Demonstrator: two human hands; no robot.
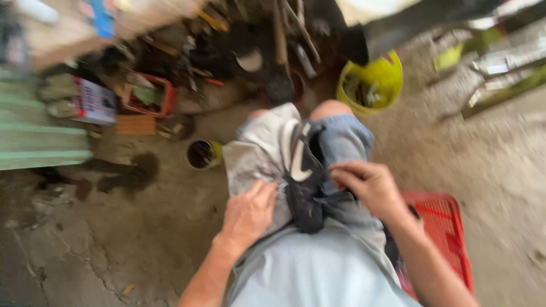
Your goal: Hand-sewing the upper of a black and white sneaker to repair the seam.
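I look down at my lap, where a dark shoe with a white stripe lies between my thighs on my grey shorts. My left hand rests on the left thigh, fingers bent against the cloth beside the shoe. My right hand is on the right side, its fingers curled at the shoe's edge and touching it. The frame is blurred, so the exact grip is unclear.
A red plastic crate stands under my right arm. A yellow bucket with scraps sits ahead, a small open can to the left, a red basket and cluttered tools at the back. The floor is cracked concrete.
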